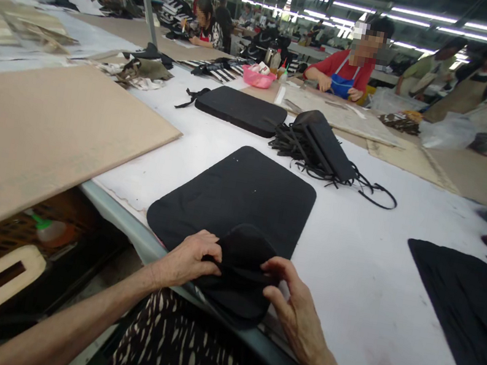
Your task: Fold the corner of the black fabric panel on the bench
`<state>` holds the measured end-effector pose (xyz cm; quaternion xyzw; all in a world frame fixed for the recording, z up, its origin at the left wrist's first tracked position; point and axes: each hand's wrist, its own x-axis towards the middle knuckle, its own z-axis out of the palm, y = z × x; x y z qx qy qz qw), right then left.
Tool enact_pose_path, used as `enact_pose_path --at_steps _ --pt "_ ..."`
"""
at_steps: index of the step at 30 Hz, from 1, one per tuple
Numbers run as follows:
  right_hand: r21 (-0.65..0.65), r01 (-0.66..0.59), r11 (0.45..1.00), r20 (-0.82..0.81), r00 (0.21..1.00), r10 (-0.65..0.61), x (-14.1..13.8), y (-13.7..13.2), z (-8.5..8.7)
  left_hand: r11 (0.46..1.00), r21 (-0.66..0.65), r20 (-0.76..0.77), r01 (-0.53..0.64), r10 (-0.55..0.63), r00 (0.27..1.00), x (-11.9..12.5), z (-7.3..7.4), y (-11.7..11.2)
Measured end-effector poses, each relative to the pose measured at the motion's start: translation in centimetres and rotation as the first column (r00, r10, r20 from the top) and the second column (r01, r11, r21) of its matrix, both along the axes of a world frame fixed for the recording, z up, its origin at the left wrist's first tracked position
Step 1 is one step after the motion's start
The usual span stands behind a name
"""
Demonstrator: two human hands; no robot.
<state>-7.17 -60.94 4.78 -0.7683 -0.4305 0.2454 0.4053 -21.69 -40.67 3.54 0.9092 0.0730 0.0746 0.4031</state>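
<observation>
A black fabric panel (242, 188) with rounded corners lies on the white-topped table (349, 275), its near end reaching the table's front edge. Over that near end, a smaller black fabric piece (246, 248) is raised and folded between my hands. My left hand (198, 256) pinches its left side, thumb and fingers closed on the cloth. On the right side, my right hand (293, 293) grips the cloth's edge between curled fingers and thumb. Folds and dark colour hide where one layer ends and the other begins.
Beyond the panel lie a stack of black panels (241, 109) and a bundle of black straps (319, 145). Brown board (45, 137) covers the left side; black fabric (469, 314) lies at right. Across the table, a person in a red top (337, 67) works near a pink basket (258, 77).
</observation>
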Motion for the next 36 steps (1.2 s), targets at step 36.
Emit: enact_pose_path --at_steps 36 --pt "0.182 -0.206 0.961 0.891 0.449 -0.073 -0.9 -0.5 -2.1 0.980 -0.114 0.023 -0.163 0.166 0.986 -0.2 0.6 -0.6"
